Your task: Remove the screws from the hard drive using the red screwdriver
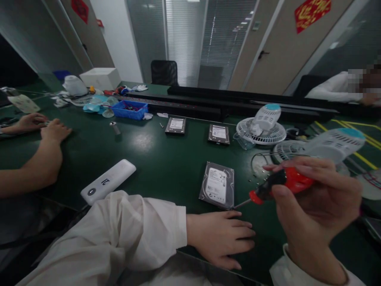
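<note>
A hard drive [216, 185] lies label up on the green table in front of me. My right hand [315, 198] grips a red and black screwdriver [272, 186], its shaft slanting left so that the tip appears at the drive's lower right corner. Whether the tip sits in a screw is too small to tell. My left hand [222, 238] rests flat, palm down, at the table's near edge, fingers spread, with the index finger close beside that corner. Several small screws [255, 176] are scattered right of the drive.
Two more hard drives [175, 125] [219, 133] lie farther back. White fan parts [262, 129] stand at the right, a white numbered device [108, 182] at the left. A blue basket [130, 110] sits behind. A co-worker's hands [53, 129] are at the far left; another person [342, 85] sits across.
</note>
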